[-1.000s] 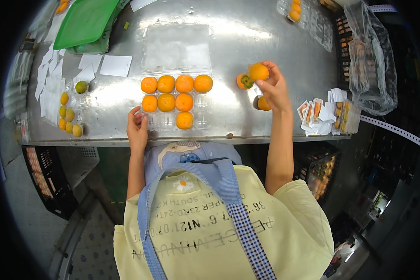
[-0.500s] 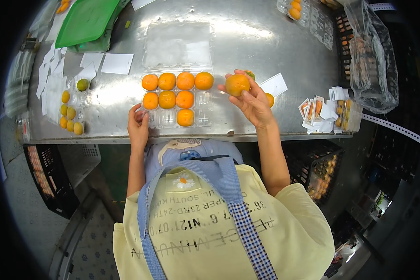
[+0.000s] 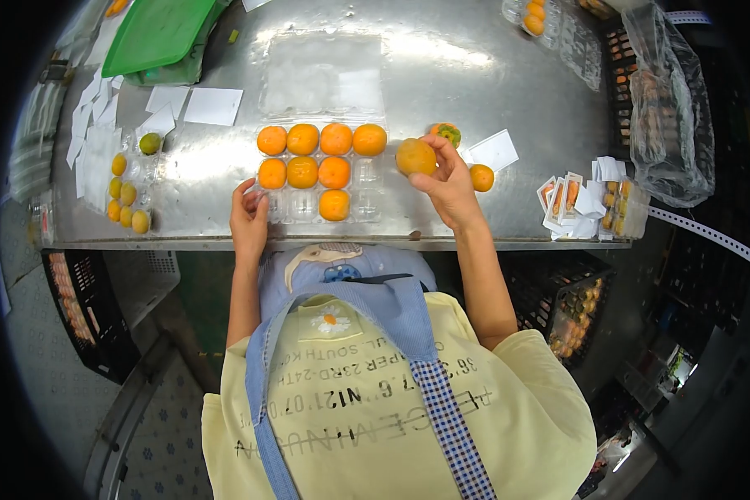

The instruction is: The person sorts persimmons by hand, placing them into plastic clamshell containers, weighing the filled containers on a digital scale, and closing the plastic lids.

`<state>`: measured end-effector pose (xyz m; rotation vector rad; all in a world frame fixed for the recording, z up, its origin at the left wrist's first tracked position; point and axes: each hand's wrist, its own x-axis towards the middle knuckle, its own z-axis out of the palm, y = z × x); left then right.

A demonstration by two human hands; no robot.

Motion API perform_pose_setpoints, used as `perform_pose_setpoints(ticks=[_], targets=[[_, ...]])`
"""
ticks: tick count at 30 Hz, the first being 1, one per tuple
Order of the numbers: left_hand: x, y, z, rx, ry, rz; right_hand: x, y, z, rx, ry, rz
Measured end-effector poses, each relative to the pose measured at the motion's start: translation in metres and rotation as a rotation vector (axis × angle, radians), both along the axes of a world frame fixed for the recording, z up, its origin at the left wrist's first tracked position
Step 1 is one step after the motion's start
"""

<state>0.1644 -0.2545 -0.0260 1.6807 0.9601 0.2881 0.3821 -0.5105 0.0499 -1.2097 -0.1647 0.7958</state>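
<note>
right hand: [image 3: 450,190] grip is pinching one round orange fruit [image 3: 415,156], thumb on the near side, fingers curling behind it; looks to be bearing all its weight.
held fruit: sitting up in the fingers, just right of the plastic tray [image 3: 365,207], not touching the fruit in it.
finger pressure: good handling is using soft pads, not nails, pressing just enough to stop a slip; squeezing hard would be risking a bruise.
left hand: grip is spreading loosely, pinching no fruit; fingertips resting at the tray's near left corner, contact hard to confirm. Light steadying there is suiting thin plastic; pushing down would be flexing it.
tray fruit: eight pieces sitting in cups, four in the far row [image 3: 336,139], three in the middle, one in the near row [image 3: 334,205]. Wrist riding above their tops is the safer way, judging by how close they are sitting.
lid: [image 3: 321,77] lying open beyond the far row.
right side: a fruit with a green top [image 3: 448,134] lying behind the fingers, another orange one [image 3: 482,177] and a white card [image 3: 493,150] lying near the hand; a loose elbow or knuckle could be rolling them.
tabletop: [image 3: 442,92] shiny metal, probably letting loose fruit roll.
</note>
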Motion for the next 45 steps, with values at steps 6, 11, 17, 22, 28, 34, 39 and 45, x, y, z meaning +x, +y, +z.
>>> perform_pose_setpoints(ticks=[6,11,17,22,28,34,39,45], targets=[[0.005,-0.005,0.014,0.211,0.043,-0.003,-0.011,0.011,0.020,-0.075,-0.198,0.045],[0.052,-0.048,0.111,-0.047,-0.154,-0.190,-0.024,0.025,0.022,-0.166,-0.550,0.162],[0.092,-0.072,0.130,0.234,-0.316,-0.386,-0.052,0.051,0.043,-0.222,-0.786,0.259],[0.096,-0.070,0.115,-0.138,-0.305,-0.272,-0.053,0.054,0.051,-0.192,-0.790,0.320],[0.093,-0.055,0.099,-0.492,-0.223,-0.116,-0.055,0.047,0.038,-0.048,-0.301,0.323],[0.066,-0.048,0.105,-0.820,-0.287,-0.284,-0.052,0.048,0.033,-0.044,-0.266,0.195],[0.052,-0.055,0.113,-0.725,-0.417,-0.345,-0.053,0.051,0.026,-0.180,-0.524,0.198],[0.042,-0.052,0.103,-1.015,-0.436,-0.242,-0.058,0.057,0.032,-0.213,-0.689,0.224]])
